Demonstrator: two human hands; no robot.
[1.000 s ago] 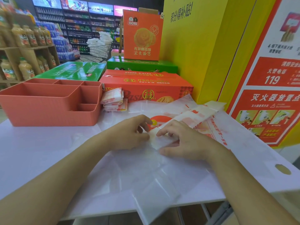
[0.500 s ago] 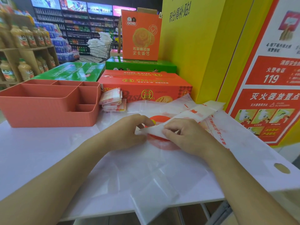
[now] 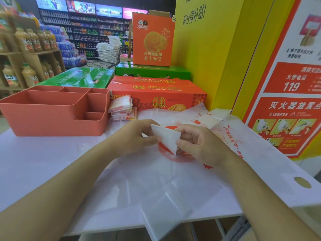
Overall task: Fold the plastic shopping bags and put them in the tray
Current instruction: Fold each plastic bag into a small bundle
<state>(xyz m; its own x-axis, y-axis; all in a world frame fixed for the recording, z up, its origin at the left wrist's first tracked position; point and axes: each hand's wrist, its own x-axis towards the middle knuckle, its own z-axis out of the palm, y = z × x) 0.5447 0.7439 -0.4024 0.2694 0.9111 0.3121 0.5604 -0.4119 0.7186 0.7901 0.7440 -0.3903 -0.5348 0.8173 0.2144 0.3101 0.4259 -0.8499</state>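
In the head view, the left hand (image 3: 137,136) and the right hand (image 3: 199,145) each pinched a side of the folded bag (image 3: 166,136), its white triangular end raised just above the table (image 3: 43,162). The rest of the strip trailed back and right towards the yellow pillar (image 3: 217,58). Loose bags (image 3: 156,188) lay spread beneath both hands, one corner hanging over the table's near edge. The tray (image 3: 52,119) stood at the far left, a stack of folded bags (image 3: 121,108) just beside its right wall. Bare tabletop lay between the tray and the left forearm. An orange carton (image 3: 156,94) bounded the far edge.
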